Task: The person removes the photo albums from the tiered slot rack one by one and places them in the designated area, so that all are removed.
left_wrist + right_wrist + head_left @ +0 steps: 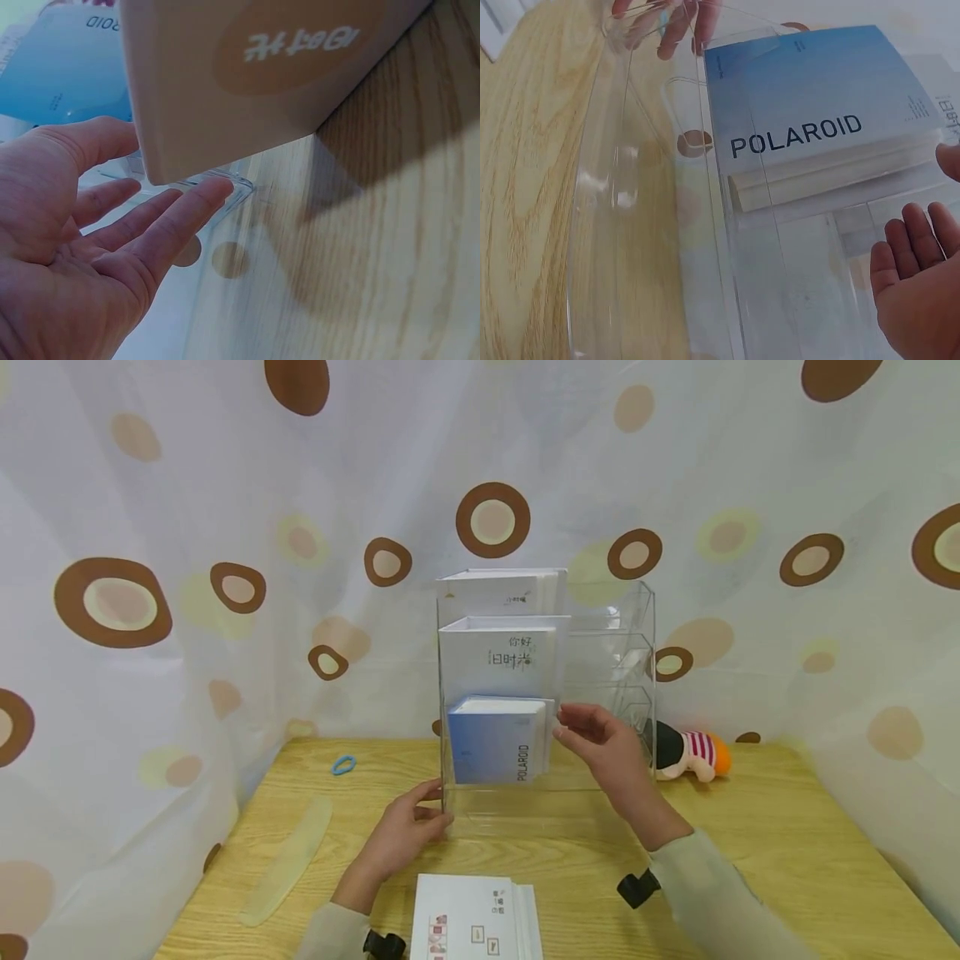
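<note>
A clear plastic tiered rack [525, 802] stands on the wooden table. In its lowest tier leans a blue album marked POLAROID [491, 747], also plain in the right wrist view. Behind it, two white albums stand in the higher tiers, a middle one [468, 664] and a top one [476, 597]. My left hand [408, 827] is at the rack's lower left corner, fingers loosely spread, gripping nothing. My right hand [607, 752] is beside the blue album's right edge, fingers extended; the right wrist view shows its palm facing the rack, apart from the album.
A stack of white albums [461, 918] lies at the table's front. On the left are a blue ring [343, 765] and a pale translucent strip [288, 864]. A plush toy [693, 756] lies right of the rack. A spotted curtain [750, 635] hangs behind.
</note>
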A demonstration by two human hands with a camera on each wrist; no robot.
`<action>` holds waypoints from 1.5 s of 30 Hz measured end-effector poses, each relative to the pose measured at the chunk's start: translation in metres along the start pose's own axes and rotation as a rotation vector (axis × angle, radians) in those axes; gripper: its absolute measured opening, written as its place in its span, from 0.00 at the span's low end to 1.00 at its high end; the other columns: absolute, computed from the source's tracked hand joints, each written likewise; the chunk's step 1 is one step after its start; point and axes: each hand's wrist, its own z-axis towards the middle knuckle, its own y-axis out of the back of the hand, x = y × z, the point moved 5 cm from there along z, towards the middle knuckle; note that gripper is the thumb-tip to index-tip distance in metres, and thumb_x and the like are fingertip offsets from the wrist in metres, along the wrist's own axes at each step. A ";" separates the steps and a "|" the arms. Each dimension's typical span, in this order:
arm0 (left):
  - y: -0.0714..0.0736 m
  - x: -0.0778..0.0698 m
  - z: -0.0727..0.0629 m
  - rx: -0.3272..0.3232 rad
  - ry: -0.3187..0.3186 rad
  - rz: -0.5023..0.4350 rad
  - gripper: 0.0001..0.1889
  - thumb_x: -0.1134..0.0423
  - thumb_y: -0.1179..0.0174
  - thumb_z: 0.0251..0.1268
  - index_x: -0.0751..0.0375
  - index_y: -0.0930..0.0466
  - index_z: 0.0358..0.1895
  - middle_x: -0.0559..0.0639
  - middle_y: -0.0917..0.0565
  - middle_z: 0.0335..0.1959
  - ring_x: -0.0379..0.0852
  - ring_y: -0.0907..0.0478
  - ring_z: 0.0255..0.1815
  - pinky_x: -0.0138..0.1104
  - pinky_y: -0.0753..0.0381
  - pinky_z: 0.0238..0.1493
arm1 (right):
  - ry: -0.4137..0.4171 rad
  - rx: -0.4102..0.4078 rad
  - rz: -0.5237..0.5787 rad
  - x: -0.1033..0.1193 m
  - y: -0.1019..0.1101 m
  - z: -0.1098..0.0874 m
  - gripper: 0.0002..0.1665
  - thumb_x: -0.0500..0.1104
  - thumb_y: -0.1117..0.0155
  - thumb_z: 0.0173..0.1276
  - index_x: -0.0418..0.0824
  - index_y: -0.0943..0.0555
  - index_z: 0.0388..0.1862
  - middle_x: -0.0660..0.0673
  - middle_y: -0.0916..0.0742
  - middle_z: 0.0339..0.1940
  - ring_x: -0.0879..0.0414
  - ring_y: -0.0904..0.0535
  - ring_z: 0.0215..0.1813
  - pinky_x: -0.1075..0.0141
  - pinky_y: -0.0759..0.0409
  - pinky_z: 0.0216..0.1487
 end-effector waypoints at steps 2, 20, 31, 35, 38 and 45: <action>0.000 -0.001 0.000 0.001 -0.006 0.001 0.33 0.65 0.33 0.82 0.65 0.31 0.85 0.72 0.23 0.78 0.68 0.16 0.71 0.46 0.03 0.55 | 0.002 0.017 0.011 -0.001 0.000 0.004 0.30 0.48 0.26 0.82 0.38 0.20 0.77 0.36 0.15 0.75 0.68 0.17 0.64 0.81 0.15 0.63; 0.002 -0.003 0.003 0.003 -0.011 0.009 0.34 0.65 0.33 0.83 0.65 0.32 0.85 0.71 0.23 0.78 0.65 0.15 0.68 0.44 0.03 0.53 | -0.006 0.110 0.087 0.015 -0.016 0.024 0.30 0.46 0.25 0.81 0.38 0.19 0.76 0.49 0.12 0.63 0.60 0.16 0.63 0.72 0.13 0.63; 0.001 0.000 0.001 0.002 0.000 -0.012 0.34 0.66 0.32 0.82 0.66 0.31 0.85 0.70 0.22 0.77 0.64 0.15 0.68 0.46 0.03 0.55 | -0.041 0.141 0.103 0.019 -0.024 0.027 0.28 0.45 0.26 0.81 0.36 0.18 0.74 0.49 0.12 0.65 0.60 0.16 0.62 0.73 0.16 0.64; 0.000 0.001 0.001 -0.007 -0.013 -0.013 0.33 0.66 0.33 0.82 0.65 0.30 0.84 0.71 0.22 0.76 0.65 0.15 0.68 0.46 0.03 0.55 | -0.050 0.143 0.103 0.017 -0.026 0.026 0.27 0.45 0.27 0.82 0.37 0.17 0.74 0.52 0.11 0.61 0.60 0.15 0.61 0.72 0.17 0.65; 0.001 0.001 0.002 -0.009 -0.017 -0.004 0.33 0.66 0.32 0.82 0.65 0.30 0.84 0.71 0.21 0.76 0.65 0.14 0.68 0.45 0.03 0.55 | -0.058 0.150 0.108 0.016 -0.028 0.027 0.26 0.46 0.27 0.82 0.38 0.16 0.73 0.53 0.10 0.59 0.59 0.15 0.61 0.68 0.17 0.67; 0.001 0.002 0.001 -0.001 -0.011 -0.012 0.33 0.65 0.32 0.82 0.65 0.30 0.85 0.71 0.22 0.77 0.64 0.15 0.69 0.46 0.03 0.55 | -0.057 0.176 0.113 0.015 -0.033 0.028 0.25 0.47 0.28 0.82 0.39 0.16 0.72 0.53 0.09 0.58 0.57 0.14 0.60 0.57 0.18 0.71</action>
